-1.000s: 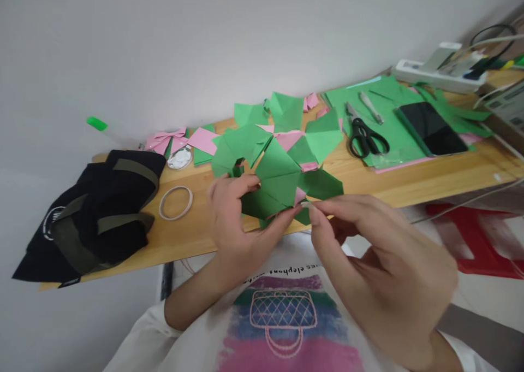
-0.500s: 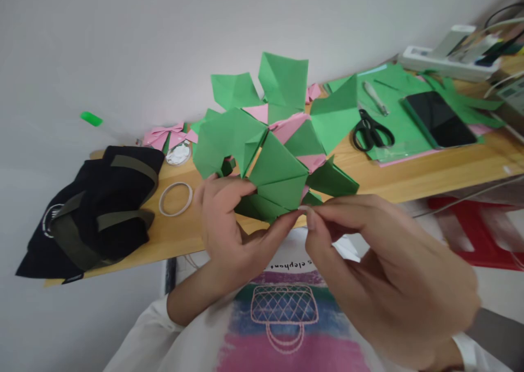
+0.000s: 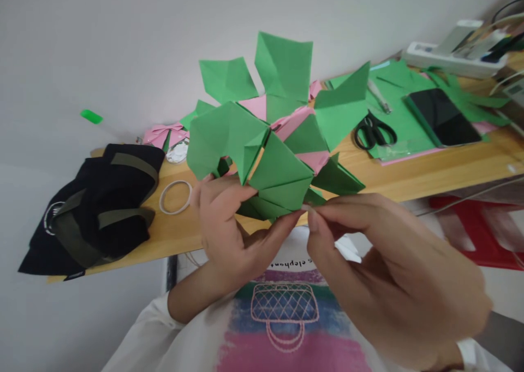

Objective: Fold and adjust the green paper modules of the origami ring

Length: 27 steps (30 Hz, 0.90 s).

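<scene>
A folded-paper model [image 3: 282,170] of green and pink pieces is held up above the table, its green flaps spreading outward. My left hand [image 3: 229,224] is closed around its lower left edge, the thumb pressed along the bottom. At the bottom edge, my right hand [image 3: 380,252] pinches a small pale strip [image 3: 306,208] between thumb and forefinger, right by the left thumb tip. The strip's far end is hidden by the fingers, so I cannot tell whether it is attached to the paper.
On the wooden table [image 3: 413,178] lie a black cloth item [image 3: 98,208], a white ring [image 3: 161,200], and pink folded paper [image 3: 164,135]. To the right are black scissors [image 3: 373,131], a phone [image 3: 444,116], green paper sheets [image 3: 409,126], a cutter [image 3: 380,96] and a power strip [image 3: 454,59].
The paper model has come slightly nearer and its upper flaps reach higher in view. Both hands keep the same grip, with the right hand shifted a little to the right.
</scene>
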{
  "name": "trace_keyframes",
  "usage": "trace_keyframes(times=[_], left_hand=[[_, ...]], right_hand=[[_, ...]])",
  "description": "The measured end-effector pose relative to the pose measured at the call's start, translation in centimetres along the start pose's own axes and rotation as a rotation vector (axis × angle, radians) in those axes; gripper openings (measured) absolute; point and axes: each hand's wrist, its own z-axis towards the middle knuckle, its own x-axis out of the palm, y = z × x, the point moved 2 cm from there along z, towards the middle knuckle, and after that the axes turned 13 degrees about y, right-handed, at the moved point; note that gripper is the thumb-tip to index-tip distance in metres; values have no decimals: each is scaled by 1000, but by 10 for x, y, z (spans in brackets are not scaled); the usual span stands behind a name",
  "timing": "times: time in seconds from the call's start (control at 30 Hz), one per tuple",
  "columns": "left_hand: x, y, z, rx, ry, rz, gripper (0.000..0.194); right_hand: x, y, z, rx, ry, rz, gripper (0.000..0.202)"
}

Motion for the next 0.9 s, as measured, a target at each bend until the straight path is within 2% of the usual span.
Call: trace_keyframes(times=[0.2,0.4,0.5,0.63,0.9], left_hand=[[-1,-1,0,-33,30,-45,43],[-1,-4,1,-45,4,-95,44],[1,-7,1,-99,11,-132,43],[5,-10,-1,-140,-9,-196,39],[9,-15,0,-232,63,-299,33]], right_hand=[[-2,-2,-1,-25,27,25,5],[-9,-5,1,-126,83,8,5],[-9,-3,0,-178,46,-5,5],[-5,-5,-6,-110,4,35,10],[2,-6,-10,-23,-20,65,9]])
